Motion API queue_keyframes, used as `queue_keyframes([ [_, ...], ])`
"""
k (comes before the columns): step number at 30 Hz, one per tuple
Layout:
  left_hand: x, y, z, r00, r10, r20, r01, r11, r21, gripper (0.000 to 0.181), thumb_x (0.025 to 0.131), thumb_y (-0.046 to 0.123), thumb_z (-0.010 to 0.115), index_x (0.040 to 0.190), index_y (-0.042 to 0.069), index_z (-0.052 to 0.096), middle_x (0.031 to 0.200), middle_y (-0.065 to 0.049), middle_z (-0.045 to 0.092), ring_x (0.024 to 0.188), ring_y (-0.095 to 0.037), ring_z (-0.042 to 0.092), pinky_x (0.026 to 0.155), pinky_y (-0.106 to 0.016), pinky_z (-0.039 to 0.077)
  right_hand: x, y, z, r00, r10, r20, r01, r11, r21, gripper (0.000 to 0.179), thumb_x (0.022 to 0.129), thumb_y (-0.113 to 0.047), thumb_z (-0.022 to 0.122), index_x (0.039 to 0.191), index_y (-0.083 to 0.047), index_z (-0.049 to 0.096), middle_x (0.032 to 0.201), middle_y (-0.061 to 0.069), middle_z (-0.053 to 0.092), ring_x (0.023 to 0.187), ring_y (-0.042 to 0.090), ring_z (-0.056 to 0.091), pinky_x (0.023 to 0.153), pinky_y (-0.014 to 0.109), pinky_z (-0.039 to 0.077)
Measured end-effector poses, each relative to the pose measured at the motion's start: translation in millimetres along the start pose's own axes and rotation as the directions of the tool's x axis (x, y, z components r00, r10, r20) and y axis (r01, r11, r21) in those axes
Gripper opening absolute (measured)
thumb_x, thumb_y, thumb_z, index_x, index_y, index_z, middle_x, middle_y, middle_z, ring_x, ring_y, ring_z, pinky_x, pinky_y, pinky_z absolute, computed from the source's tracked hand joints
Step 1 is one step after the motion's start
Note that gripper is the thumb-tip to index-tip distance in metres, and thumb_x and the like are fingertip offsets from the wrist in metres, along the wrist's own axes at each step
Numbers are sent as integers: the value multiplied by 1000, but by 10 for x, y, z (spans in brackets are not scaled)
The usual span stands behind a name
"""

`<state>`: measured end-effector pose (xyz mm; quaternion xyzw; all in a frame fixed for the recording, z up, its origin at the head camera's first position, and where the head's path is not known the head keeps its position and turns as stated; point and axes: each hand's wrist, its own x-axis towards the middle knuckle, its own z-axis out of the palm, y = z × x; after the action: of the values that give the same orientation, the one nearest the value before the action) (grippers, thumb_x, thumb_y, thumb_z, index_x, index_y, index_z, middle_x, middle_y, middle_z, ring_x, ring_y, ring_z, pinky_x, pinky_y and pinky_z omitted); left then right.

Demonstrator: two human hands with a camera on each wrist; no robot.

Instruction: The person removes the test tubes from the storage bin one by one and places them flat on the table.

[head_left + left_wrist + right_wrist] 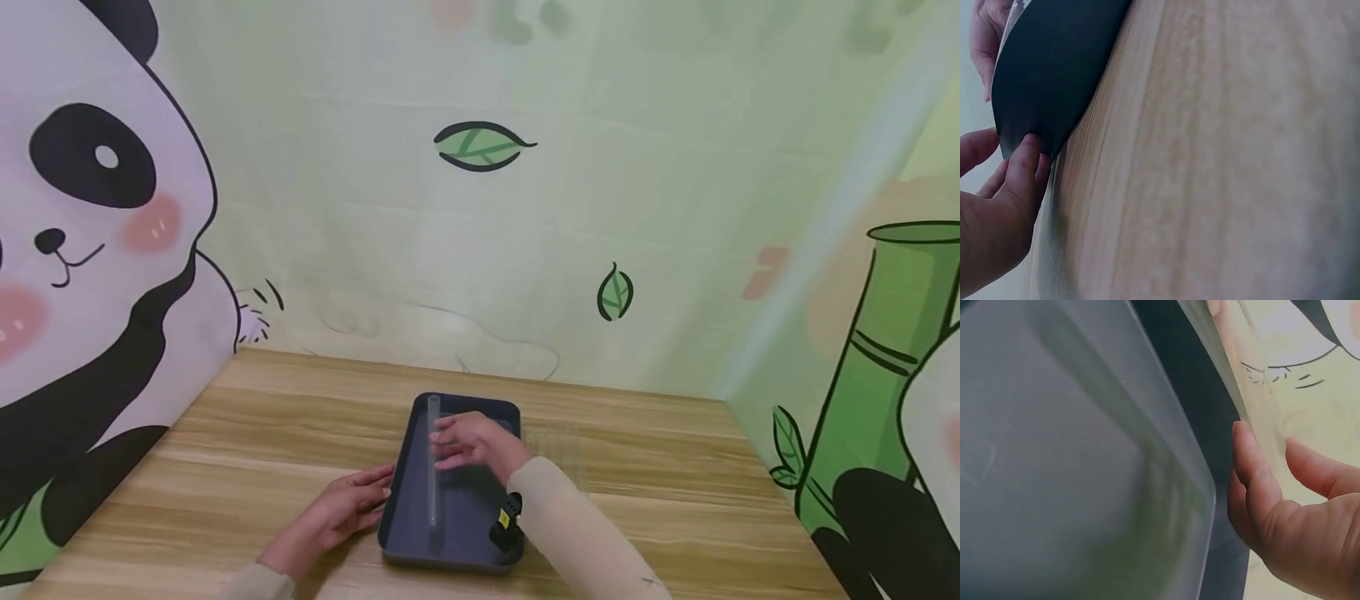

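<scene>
A dark grey-blue rectangular tray (472,533) sits on the table. Over its left part, in the head view, a long clear test tube (433,492) runs nearly lengthwise. My right hand (468,442) holds this tube by its upper half, fingers on one side and thumb on the other in the right wrist view, where the clear tube (1254,369) passes between them. My left hand (348,507) rests at the tray's left outer wall. Seen from the left wrist, its fingertips touch the dark wall (1054,69) and the thumb is at the rim.
Several faint clear tubes (558,450) lie on the wood-grain table (300,417) just right of the tray, partly behind the right forearm. A green printed backdrop (360,208) with a panda and bamboo stands behind and at the sides.
</scene>
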<state>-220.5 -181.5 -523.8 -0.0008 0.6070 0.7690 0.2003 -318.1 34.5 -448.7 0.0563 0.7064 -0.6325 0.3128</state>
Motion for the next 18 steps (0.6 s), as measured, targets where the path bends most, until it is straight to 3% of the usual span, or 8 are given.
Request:
queue_keyframes([
  [8,-22,37,64,999,-24,-45,26,999,29,66,98,7,62,155,-7,32,163,-26,32,103,-1,67,91,-26,59,-118,-27,-170,995,-93,34,95,994,-47,49,100,-1,60,148,3,49,137,26,64,113,28,69,95,47,61],
  [18,-15,39,74,999,-21,-33,22,999,37,66,99,6,60,156,-8,29,164,-28,27,106,-2,66,92,-27,58,-286,-1,-368,987,-152,58,155,987,-51,48,102,0,56,148,7,46,142,30,58,109,26,68,92,44,62],
])
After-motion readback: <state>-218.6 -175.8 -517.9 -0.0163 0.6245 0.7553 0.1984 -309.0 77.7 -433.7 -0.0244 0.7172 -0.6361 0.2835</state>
